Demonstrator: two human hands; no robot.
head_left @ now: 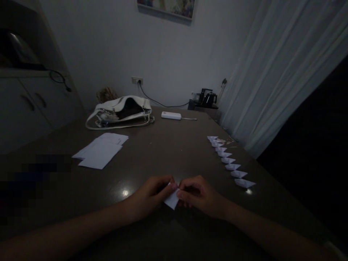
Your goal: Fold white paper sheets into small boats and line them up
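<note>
Between my two hands, low over the near part of the table, is a small piece of folded white paper (172,201), one corner pointing toward me. My left hand (152,194) pinches its upper left side between thumb and fingers. From the other side my right hand (199,194) grips the upper right edge, thumb and forefinger pressed on it. Both hands' fingertips nearly meet at the top of the paper. On the right, several folded paper boats (232,167) stand in a slanting row. A loose stack of white paper sheets (102,152) lies at the left.
A white handbag (122,108) lies open at the back left of the dark table (163,159). Behind the middle lies a white power bank (171,115) with a short cable. A black kettle (210,98) stands on a small stand beyond, beside a white curtain (261,72).
</note>
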